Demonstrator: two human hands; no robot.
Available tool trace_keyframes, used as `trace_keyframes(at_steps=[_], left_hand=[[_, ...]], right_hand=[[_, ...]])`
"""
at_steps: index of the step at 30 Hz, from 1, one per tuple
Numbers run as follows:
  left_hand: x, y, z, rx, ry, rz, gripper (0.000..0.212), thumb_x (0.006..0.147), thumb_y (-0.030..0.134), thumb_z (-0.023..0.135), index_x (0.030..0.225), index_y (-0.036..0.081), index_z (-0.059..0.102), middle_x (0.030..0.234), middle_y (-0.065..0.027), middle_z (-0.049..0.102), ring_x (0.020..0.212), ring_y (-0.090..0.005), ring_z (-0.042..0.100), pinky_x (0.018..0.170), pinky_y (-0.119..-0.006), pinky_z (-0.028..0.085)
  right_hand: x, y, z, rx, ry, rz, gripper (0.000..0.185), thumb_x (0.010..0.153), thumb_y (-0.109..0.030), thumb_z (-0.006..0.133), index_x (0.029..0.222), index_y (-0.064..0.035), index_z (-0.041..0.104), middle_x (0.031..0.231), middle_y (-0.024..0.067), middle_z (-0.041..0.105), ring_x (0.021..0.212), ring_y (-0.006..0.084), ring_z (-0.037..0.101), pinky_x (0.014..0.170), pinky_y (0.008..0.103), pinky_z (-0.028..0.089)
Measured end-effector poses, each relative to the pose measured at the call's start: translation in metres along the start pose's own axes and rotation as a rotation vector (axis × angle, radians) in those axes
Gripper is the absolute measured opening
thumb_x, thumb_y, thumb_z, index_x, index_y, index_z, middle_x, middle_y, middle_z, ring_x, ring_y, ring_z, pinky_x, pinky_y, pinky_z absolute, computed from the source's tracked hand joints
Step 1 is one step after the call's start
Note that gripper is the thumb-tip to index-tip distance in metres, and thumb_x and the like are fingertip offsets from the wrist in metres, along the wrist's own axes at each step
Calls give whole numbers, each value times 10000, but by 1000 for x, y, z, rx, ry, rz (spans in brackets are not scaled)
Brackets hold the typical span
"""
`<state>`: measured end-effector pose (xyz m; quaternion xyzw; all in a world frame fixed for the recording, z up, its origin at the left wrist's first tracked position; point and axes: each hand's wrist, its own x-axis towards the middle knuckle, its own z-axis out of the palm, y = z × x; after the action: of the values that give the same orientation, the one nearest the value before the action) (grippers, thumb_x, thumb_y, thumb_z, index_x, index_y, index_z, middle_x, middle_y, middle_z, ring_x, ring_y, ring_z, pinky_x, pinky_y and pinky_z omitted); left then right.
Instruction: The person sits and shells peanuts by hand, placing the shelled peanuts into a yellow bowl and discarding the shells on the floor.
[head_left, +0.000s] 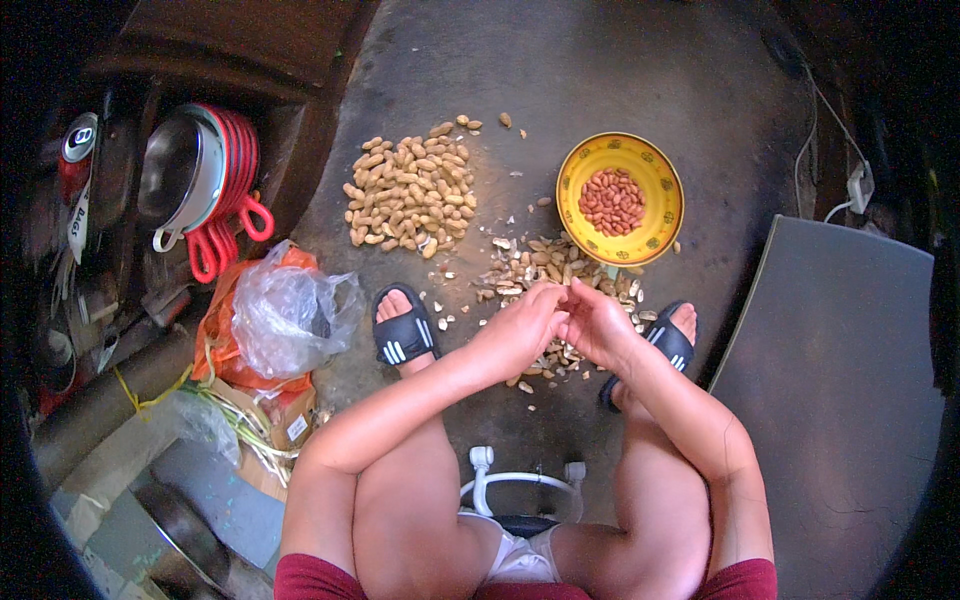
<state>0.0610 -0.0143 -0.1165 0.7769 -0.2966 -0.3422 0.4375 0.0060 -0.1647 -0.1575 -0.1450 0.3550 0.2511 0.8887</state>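
Note:
My left hand (517, 330) and my right hand (600, 322) meet at the fingertips, thumbs and index fingers close together. Whatever may be between the fingers is too hidden to make out. Beneath them on the dark floor spread broken peanut shells (536, 262). Just beyond my right hand stands a yellow patterned bowl (665, 199) with shelled reddish peanuts (611, 202) at its bottom. A heap of unshelled peanuts (412, 191) lies on the floor, farther out to the left.
Slippered feet (405, 326) flank the shells. At left, red-handled pans (225, 165) stand on a shelf, above plastic bags (281, 315) and green onions (244, 424). A grey board (832, 360) lies at right, near a white power plug (860, 187). White stool or chair legs (517, 478) show below.

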Motion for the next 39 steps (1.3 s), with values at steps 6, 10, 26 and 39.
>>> trace_keyframes(at_steps=[6,10,26,39], left_hand=[[3,1,-2,-130,76,-27,260,905,159,386,1101,2,454,1078,-185,499,1038,-343,488,900,-385,383],[2,-16,4,-164,184,-28,270,933,190,334,1077,3,466,1042,-186,501,1008,-323,494,884,-361,376],[-15,-60,-15,339,214,-157,348,806,163,534,1116,9,499,1171,-198,436,1106,-356,407,947,-420,348],[-36,-142,-48,694,276,-195,352,741,23,509,1076,-82,478,1289,-227,326,1135,-381,381,952,-405,349]], right_hand=[[-5,-8,7,81,23,-34,346,947,-256,334,1049,35,491,980,148,565,876,238,561,820,342,478],[-4,-18,11,127,72,-163,405,948,-264,318,1134,74,439,1021,194,548,961,284,556,887,359,464],[7,-12,12,71,22,-233,480,940,-357,323,1152,53,453,964,189,606,839,249,621,726,293,526],[18,10,29,-56,90,-116,435,936,-329,357,1120,49,467,885,170,606,779,244,621,705,303,527]])
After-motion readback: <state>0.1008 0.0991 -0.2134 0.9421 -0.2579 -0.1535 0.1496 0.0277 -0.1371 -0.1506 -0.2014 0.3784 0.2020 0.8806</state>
